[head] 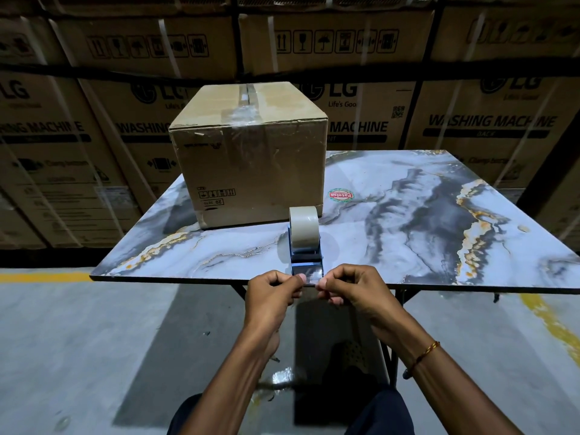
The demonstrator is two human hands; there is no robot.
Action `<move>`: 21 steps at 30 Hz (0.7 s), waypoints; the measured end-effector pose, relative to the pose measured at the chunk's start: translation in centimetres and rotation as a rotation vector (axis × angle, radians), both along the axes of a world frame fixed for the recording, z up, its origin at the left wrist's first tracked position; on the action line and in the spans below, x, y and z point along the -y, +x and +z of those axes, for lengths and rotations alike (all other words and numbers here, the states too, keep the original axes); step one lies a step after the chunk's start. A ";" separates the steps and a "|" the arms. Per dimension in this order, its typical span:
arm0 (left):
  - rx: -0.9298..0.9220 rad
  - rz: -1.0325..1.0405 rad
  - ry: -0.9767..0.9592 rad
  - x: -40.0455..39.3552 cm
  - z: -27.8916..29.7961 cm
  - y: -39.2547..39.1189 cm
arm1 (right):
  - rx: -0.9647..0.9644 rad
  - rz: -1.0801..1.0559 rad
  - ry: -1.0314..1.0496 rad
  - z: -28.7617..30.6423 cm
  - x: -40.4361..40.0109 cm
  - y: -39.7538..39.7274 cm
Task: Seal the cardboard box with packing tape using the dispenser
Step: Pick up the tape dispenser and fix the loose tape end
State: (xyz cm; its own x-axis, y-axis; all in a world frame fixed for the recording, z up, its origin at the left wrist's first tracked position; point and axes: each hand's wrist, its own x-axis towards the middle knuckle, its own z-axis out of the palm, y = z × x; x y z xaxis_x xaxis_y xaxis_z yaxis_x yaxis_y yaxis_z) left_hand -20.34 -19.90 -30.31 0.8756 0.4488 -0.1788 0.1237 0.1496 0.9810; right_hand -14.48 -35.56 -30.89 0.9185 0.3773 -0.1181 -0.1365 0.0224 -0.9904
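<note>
Right, from the head camera I see my left hand [272, 288] and right hand [346, 285] both curled tight at the near edge of the marble-patterned table [408, 215], thumbs and forefingers pinching the free end of clear packing tape [309, 275] between them. That tape runs back to the blue dispenser [306, 252], which sits at the near edge with its roll [303, 226] upright. Just behind it the cardboard box [251, 158] stands toward the far left corner, a clear strip already along its top seam. Stacked washing-machine cartons [470, 120] fill the background.
</note>
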 end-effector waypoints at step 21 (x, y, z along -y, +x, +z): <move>-0.036 0.146 0.052 1.2 -0.4 0.4 | 0.010 -0.042 -0.122 0.5 -1.2 -0.3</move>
